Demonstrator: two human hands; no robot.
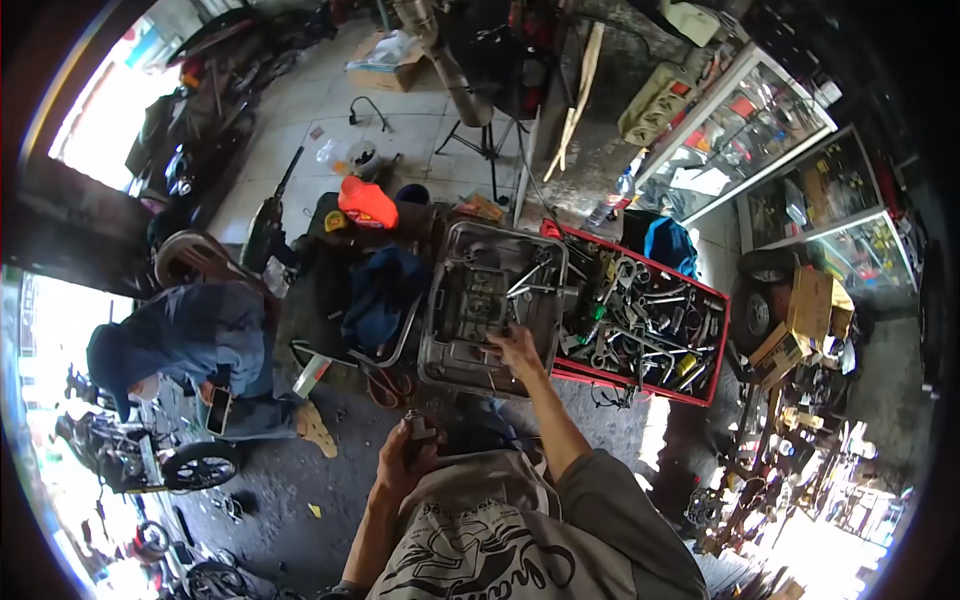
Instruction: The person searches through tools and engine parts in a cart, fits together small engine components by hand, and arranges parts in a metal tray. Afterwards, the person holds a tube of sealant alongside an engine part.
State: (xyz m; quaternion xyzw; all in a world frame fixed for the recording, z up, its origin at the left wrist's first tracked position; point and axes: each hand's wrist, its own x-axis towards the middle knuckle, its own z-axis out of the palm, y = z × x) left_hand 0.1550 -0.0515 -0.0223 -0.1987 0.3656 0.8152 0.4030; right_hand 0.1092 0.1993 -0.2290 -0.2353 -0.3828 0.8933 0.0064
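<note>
My left hand (402, 456) is closed around a small metal part (421, 427), held low in front of my shirt. Over the lower right of a dirty metal tray (432, 352) reaches my right hand (515, 352), its fingers bent down toward the tray floor; what they hold, if anything, is too small to make out. Spanners (530, 280) lie in the tray's upper right. Against the tray's right side stands a red-edged toolbox (718, 345) full of spanners, sockets and other metal tools.
A dark blue cloth (380, 297) and a red-orange bottle (367, 203) lie left of the tray. A seated person (190, 340) at the left holds a phone (219, 411). Glass cabinets (740, 130) and cardboard boxes (808, 303) stand at the right.
</note>
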